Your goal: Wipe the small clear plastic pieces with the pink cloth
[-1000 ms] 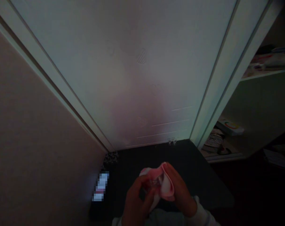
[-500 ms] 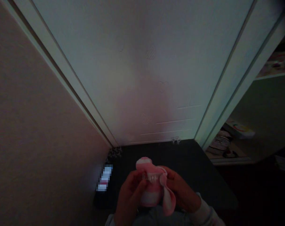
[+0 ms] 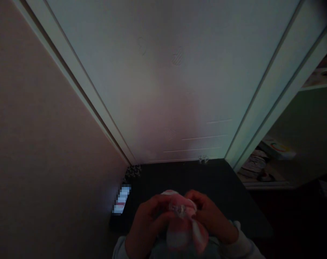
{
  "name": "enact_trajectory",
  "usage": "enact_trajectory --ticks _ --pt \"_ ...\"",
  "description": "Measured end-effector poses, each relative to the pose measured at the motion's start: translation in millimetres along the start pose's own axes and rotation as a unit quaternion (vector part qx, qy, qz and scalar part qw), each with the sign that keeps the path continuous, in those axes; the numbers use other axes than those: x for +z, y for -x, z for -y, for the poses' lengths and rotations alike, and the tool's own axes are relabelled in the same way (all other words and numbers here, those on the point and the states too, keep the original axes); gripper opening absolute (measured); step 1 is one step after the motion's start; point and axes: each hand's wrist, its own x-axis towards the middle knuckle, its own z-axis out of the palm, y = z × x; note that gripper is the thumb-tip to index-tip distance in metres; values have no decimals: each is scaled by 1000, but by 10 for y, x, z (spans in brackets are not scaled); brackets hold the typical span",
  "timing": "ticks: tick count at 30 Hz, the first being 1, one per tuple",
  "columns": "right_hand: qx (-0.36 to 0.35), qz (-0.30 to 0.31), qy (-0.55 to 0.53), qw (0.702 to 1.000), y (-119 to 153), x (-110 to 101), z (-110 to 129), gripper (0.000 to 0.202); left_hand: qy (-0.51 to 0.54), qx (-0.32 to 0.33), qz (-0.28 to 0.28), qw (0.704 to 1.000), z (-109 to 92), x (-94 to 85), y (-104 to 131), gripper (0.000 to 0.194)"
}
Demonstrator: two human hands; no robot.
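Note:
A pink and white striped soft item point(image 3: 179, 233) is held between both hands at the bottom centre, above the near part of a dark surface. My left hand point(image 3: 149, 223) grips its left side, fingers bent and thumb pressed against it. My right hand point(image 3: 212, 217) closes on its upper right side, and a flap hangs below those fingers. A small clear, shiny piece point(image 3: 181, 210) shows on the item between the hands; its exact shape is blurred.
The dark tabletop point(image 3: 166, 178) meets a pale panel point(image 3: 163, 90). A lit, pixelated phone-like object point(image 3: 122, 199) lies at left beside a wall point(image 3: 58, 144). Small clear pieces point(image 3: 133, 170) sit in the left corner, others point(image 3: 203, 159) along the back. Shelves point(image 3: 276, 181) stand right.
The pink and white item has tilted and bunched up, with its top lower. My hands have shifted around it, the right one slightly to the right. The view has moved slightly.

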Motion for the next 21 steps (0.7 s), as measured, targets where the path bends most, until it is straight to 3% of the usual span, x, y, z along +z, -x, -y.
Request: enact_trajectory --ticks 5,11,18,21 --pt "-30 -5 31 999 18 -18 -19 26 6 0 -5 1000 64 -21 -14 20" --pt "-14 -14 45 999 -9 -25 -19 30 -34 17 -23 999 158 -42 -11 25" --pt "2 -1 40 999 -10 -73 46 18 -49 14 -13 999 169 -25 -63 26" --pt "-29 3 58 998 -3 -121 41 24 -64 26 4 998 191 -28 -118 27"
